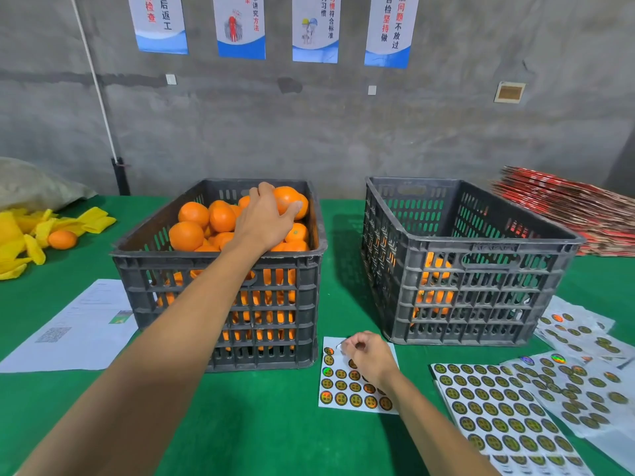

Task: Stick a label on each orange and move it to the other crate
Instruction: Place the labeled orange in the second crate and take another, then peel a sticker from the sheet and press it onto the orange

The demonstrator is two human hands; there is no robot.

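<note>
A dark grey slatted crate (220, 266) at centre left is heaped with oranges. My left hand (264, 219) reaches into it and curls round an orange (287, 197) at the back right of the heap. A second grey crate (481, 269) stands to the right, with a few oranges (434, 297) showing low through its slats. In front, between the crates, lies a small sheet of round gold labels (343, 389). My right hand (369, 355) rests on that sheet, and its fingertips pinch a label (339, 345) at the top left corner.
More label sheets (498, 417) are spread at the front right. A white printed paper (75, 328) lies at the left. Yellow foam nets (24, 242) and a loose orange (62, 239) sit at the far left, and flat red cartons (567, 211) are stacked at the right.
</note>
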